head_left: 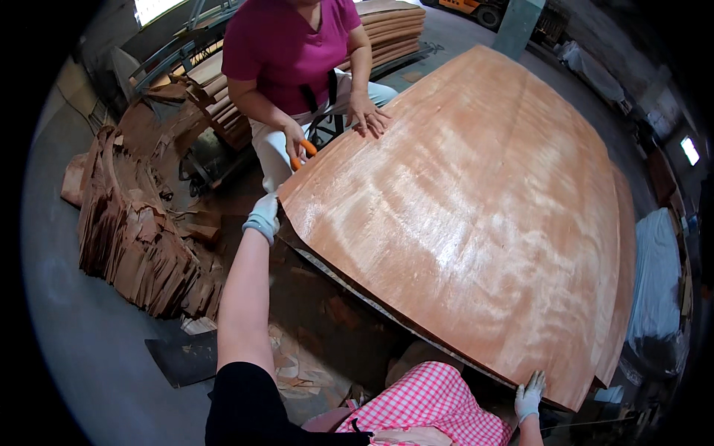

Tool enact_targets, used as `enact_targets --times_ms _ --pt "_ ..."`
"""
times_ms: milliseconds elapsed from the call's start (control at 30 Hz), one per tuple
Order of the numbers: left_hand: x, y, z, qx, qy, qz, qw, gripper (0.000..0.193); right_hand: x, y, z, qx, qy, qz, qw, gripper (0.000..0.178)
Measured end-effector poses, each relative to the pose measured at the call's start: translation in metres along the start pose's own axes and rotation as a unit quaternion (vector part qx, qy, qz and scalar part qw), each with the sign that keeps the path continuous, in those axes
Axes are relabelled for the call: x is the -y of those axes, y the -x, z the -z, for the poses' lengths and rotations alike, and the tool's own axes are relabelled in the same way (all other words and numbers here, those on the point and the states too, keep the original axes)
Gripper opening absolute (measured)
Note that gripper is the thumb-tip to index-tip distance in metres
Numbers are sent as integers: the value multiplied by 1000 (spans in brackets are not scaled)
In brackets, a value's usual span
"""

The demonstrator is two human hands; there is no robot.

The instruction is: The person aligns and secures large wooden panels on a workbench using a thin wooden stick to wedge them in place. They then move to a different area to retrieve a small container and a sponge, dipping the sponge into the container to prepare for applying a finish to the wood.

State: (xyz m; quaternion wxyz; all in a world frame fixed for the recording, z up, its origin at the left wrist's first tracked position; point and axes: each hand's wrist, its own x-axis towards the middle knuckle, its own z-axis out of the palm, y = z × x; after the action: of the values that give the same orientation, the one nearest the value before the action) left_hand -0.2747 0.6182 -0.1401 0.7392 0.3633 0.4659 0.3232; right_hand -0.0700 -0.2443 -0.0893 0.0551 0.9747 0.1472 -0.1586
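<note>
A large reddish-brown wood veneer sheet [446, 201] lies on top of a stack, with a glossy sheen over its surface. My left hand [262, 215], in a pale glove, is closed on the sheet's left corner; its fingertips are partly hidden. At the near right edge, my right hand [529, 396], also gloved, rests with its fingers stretched out on the sheet. Across the left side sits a co-worker in a magenta top [290, 52]. One of that person's hands [366, 115] lies spread on the sheet, and the other holds an orange-handled tool [308, 148] by the edge.
Torn veneer strips [134, 230] are heaped on the left. Stacked wood sheets [390, 33] stand behind the co-worker. Veneer scraps [297, 364] litter the floor near me. Pale plastic sheeting [654, 275] hangs at the right, and an orange vehicle [468, 9] stands far back.
</note>
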Motion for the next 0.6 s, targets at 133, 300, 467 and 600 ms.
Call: enact_targets --times_ms 133,300,467,600 --pt "-14 2 15 193 -161 31 967 53 18 -27 -12 1 -18 54 998 77" --pt "-5 68 -75 127 -584 -46 800 63 -10 -15 -12 0 16 30 999 78" --pt "10 56 -39 -31 -652 -237 719 42 10 -28 -5 -2 -14 38 999 77" --pt "19 60 -50 12 -615 -258 745 41 7 -20 3 11 -8 1 1000 74"
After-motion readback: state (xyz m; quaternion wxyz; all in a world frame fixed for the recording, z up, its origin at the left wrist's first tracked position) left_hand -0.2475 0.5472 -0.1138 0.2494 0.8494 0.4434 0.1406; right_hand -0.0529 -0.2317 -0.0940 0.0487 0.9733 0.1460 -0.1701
